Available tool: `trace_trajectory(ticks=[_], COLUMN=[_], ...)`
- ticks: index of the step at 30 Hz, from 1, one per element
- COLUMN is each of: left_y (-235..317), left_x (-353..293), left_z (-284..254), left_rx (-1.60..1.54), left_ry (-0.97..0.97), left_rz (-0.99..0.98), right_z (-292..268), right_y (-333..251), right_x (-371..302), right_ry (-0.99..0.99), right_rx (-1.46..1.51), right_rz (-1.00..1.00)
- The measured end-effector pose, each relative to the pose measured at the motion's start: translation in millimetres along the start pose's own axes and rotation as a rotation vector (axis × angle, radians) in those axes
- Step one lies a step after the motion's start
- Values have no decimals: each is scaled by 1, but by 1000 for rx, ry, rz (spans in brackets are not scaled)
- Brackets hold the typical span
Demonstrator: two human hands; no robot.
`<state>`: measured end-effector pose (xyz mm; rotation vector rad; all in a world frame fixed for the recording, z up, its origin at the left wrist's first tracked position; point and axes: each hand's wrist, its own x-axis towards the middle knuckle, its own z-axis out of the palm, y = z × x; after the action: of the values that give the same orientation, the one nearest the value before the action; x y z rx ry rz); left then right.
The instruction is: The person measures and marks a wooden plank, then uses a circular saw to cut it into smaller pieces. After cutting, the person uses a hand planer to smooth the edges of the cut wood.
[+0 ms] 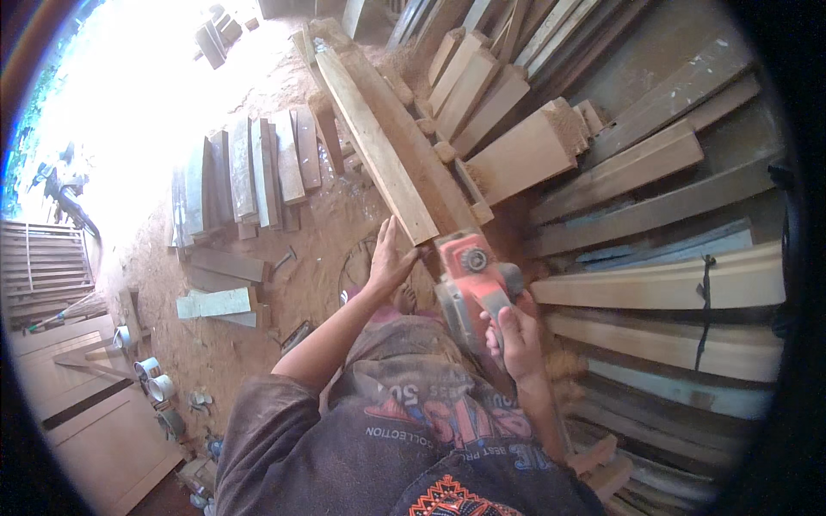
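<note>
Planing a long pale wooden plank [375, 142]
Right hand [516, 337] grips the red electric planer [469, 284]; left hand [389, 258], fingers spread, lies flat beside the plank's near end.

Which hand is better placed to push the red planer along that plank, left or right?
Right, most likely. The right hand is closed on the red electric planer at its rear handle, behind the tool. The left hand lies flat by the near end of the pale plank, seemingly steadying it.

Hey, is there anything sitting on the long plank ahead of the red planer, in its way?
Nothing visible does. The plank runs bare beyond the planer; the left hand rests at its near end beside the tool, and the right hand grips the handle.
</note>
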<state>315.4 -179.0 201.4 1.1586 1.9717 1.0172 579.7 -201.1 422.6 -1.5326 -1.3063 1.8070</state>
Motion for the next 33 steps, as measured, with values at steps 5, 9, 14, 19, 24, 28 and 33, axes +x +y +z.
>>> trace_trajectory(ticks=[5, 9, 14, 19, 24, 28, 33], left_y=[-44, -109, -179, -208, -218, -229, -272], left_x=[-27, -73, -101, -70, 12, 50, 31], left_z=[-21, -59, -97, -108, -123, -176, -249], left_rx=[-197, -198, 40, -38, -158, -441, -413], left_ry=[-89, 25, 73, -55, -199, -150, 17], left_rz=[-278, -505, -811, -827, -795, -661, -864], right_z=[28, 50, 83, 126, 137, 102, 58], right_y=[-22, -46, -79, -115, -127, -97, -69], right_x=[46, 79, 125, 178, 206, 153, 77], right_ry=[-76, -114, -127, -84, -93, -96, -52], right_rx=[-218, -289, -218, -211, -265, -271, -280], right_rz=[63, 61, 80, 26, 14, 80, 153])
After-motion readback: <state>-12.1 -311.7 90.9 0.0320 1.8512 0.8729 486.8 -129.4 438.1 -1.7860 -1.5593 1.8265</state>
